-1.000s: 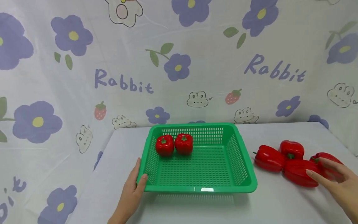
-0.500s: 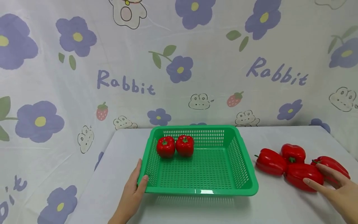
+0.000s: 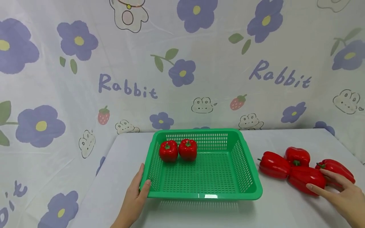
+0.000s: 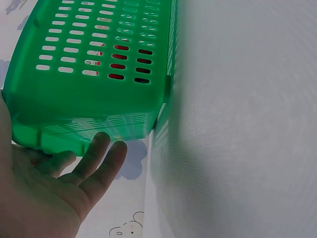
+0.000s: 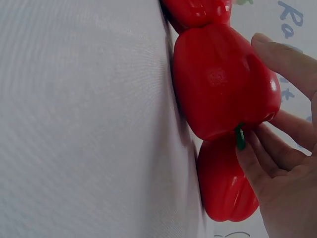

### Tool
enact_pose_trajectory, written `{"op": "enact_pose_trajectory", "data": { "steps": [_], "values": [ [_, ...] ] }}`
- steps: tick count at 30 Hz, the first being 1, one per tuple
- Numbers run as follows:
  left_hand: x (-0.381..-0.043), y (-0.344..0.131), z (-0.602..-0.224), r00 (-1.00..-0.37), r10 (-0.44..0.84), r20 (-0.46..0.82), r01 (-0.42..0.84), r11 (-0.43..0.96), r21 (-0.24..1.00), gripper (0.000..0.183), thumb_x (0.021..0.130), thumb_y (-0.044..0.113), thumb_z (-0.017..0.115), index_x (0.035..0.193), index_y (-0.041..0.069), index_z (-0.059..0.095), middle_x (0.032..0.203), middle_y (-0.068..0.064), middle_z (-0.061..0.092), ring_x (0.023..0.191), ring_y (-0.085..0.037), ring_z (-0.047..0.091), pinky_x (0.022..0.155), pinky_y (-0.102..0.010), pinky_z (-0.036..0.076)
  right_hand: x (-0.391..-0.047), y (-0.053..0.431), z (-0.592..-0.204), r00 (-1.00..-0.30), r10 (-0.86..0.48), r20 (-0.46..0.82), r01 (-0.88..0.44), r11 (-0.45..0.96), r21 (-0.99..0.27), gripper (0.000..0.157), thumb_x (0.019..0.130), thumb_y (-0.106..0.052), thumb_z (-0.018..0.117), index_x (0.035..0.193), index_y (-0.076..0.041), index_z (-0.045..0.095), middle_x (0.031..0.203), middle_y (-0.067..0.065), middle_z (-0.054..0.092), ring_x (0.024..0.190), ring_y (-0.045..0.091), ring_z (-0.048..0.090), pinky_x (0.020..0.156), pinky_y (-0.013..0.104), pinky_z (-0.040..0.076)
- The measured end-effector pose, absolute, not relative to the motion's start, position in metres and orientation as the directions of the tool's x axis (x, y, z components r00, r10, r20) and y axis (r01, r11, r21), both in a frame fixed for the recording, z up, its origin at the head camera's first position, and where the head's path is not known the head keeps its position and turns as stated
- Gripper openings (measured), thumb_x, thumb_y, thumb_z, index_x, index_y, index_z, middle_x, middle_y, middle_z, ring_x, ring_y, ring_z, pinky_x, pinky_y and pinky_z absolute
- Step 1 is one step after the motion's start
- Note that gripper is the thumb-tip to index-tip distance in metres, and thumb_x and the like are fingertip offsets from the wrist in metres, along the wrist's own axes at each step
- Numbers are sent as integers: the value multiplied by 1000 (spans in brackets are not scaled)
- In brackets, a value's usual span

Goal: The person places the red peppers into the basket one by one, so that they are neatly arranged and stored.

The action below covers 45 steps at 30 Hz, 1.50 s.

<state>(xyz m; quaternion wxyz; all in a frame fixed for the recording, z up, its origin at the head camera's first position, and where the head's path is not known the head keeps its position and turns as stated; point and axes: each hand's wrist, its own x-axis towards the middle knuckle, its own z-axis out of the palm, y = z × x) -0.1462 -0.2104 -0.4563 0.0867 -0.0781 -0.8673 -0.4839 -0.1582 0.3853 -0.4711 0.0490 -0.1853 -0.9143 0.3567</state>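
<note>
My left hand holds the front left corner of a green plastic basket, thumb on the rim. In the left wrist view its fingers reach along the outside of the basket. Two red bell peppers, one beside the other, stand upright at the basket's back left. My right hand has its thumb and fingers around the near red bell pepper on the table. The right wrist view shows this pepper close to the tabletop, with a green stem by one fingertip.
Around the held pepper lie a left pepper, a back pepper and a right pepper, all red. The white table backs onto a curtain printed with flowers and rabbits.
The right thumb and fingers have come closer around the near pepper, which has shifted slightly. The left hand keeps its place at the basket. The head view has tilted a little.
</note>
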Motion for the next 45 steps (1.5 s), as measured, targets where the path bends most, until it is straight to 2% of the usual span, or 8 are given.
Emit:
{"op": "enact_pose_trajectory", "data": {
  "steps": [7,14,17,23,30,43,45],
  "values": [
    [-147,-209,-456,-973,50,225,218,513,830,63,106,35,44,159,15,15,160,-6,21,145,-25,20,110,-47,25,-159,386,-472,-931,364,-38,284,654,-701,102,80,-51,77,150,7,29,136,40,36,114,59,35,70,59,54],
    [-147,-209,-456,-972,48,232,223,514,828,63,106,34,44,159,14,16,160,-8,21,145,-25,19,111,-50,24,-159,387,-478,-939,344,-24,252,637,-729,99,83,-45,77,151,7,26,138,40,34,114,59,40,77,61,50],
    [-147,-210,-456,-971,50,234,226,515,827,63,106,34,44,159,14,16,160,-8,21,145,-25,20,110,-50,24,-160,387,-481,-944,330,-6,228,638,-735,97,85,-41,77,150,8,25,137,40,36,112,58,41,75,58,53],
    [-148,-210,-457,-971,50,233,225,515,827,63,106,35,45,159,14,16,160,-8,21,145,-26,20,110,-50,25,-162,389,-486,-948,319,-17,221,613,-759,96,86,-39,76,149,10,24,135,41,35,113,58,41,69,52,56],
    [-147,-210,-457,-976,43,216,206,518,830,64,106,36,44,159,13,16,160,-9,21,145,-27,21,110,-52,25,-161,388,-486,-946,325,-17,220,600,-769,96,85,-40,78,149,9,26,137,40,34,114,59,41,75,58,53],
    [-145,-210,-457,-974,45,220,212,511,833,63,106,36,44,159,15,16,160,-8,21,145,-26,20,111,-51,24,-159,387,-482,-937,348,6,217,597,-773,90,89,-38,73,150,8,25,136,40,33,114,59,39,68,54,56],
    [-145,-210,-457,-973,46,225,217,507,834,63,106,36,44,159,15,16,160,-8,21,145,-26,20,111,-51,24,-159,386,-480,-934,357,-3,226,585,-779,91,89,-38,73,151,8,23,138,40,32,115,58,38,70,56,55]
  ]
}}
